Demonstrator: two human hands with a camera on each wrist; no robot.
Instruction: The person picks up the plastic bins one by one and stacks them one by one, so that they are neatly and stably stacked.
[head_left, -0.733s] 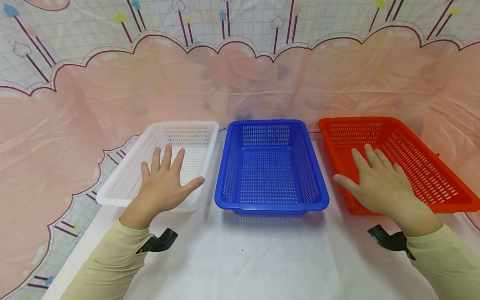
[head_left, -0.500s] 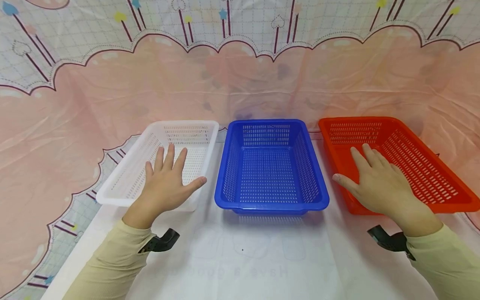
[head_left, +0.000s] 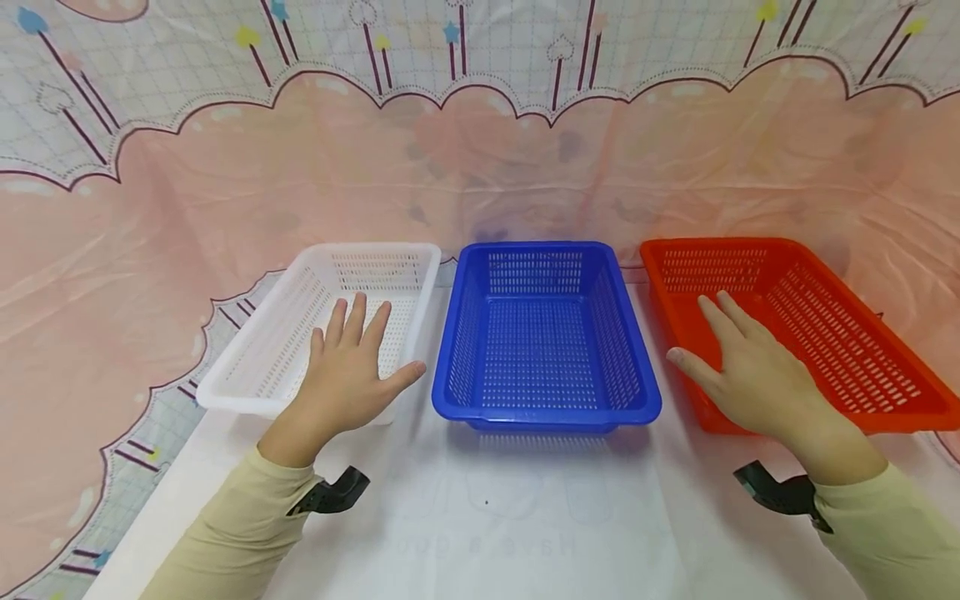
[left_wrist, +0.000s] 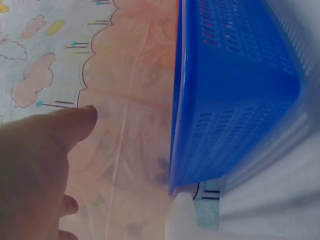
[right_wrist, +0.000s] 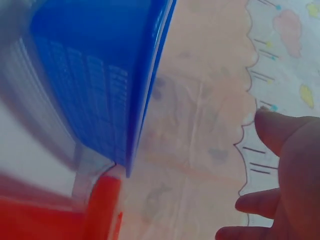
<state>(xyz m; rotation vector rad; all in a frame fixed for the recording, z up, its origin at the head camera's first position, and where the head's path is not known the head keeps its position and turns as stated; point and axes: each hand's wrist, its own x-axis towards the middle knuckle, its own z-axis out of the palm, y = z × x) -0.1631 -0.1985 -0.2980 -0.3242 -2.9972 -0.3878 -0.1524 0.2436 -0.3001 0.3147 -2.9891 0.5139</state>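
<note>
My left hand (head_left: 343,379) is held out with its fingers spread, over the near right part of a white plastic basket (head_left: 247,406). My right hand (head_left: 761,379) is stretched over the near left side of a red basket (head_left: 918,367), thumb pointed inward. Neither hand holds anything. Between them stands a blue basket (head_left: 545,414) with slotted walls and nothing inside. In the left wrist view the thumb (left_wrist: 82,122) shows beside the tall blue wall. The right wrist view catches that hand's thumb and fingertips (right_wrist: 257,202) at the right edge.
All three baskets stand in a row on a white-covered table (head_left: 480,542), near its back. A pink and white printed cloth (head_left: 525,167) hangs behind them and along the left. A black strap (head_left: 330,492) is on each wrist.
My left hand has shifted a little to the right. The fingers of my right hand have drawn closer together. The head view has tilted slightly, and the baskets stay in place.
</note>
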